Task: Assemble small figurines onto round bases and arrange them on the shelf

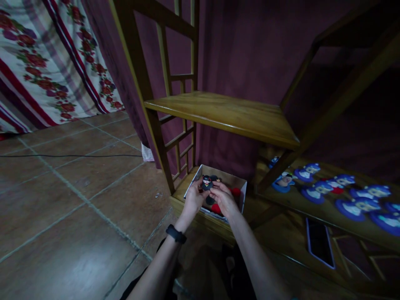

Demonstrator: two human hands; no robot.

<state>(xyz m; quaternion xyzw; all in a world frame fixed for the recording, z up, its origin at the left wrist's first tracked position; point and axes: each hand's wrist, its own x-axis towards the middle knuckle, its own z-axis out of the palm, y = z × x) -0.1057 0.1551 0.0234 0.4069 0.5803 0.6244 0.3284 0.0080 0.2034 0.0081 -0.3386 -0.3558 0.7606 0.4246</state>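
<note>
Between my two hands is a small dark figurine (206, 183) with a pale face and red bits at the sides of its head. My left hand (195, 195) grips it from the left, and the fingers of my right hand (222, 197) close on its right edge. Both hands are over an open white cardboard box (240, 183). Inside the box lie red pieces (216, 208) and other dark pieces, partly covered by my hands. A black band (176, 234) circles my left wrist.
The box stands on the low board of a wooden shelf unit, below a wooden shelf (225, 114). Several blue figurines (318, 191) stand on a board to the right. A phone-like dark rectangle (320, 242) lies nearer. A black cable (71, 156) crosses the tiled floor.
</note>
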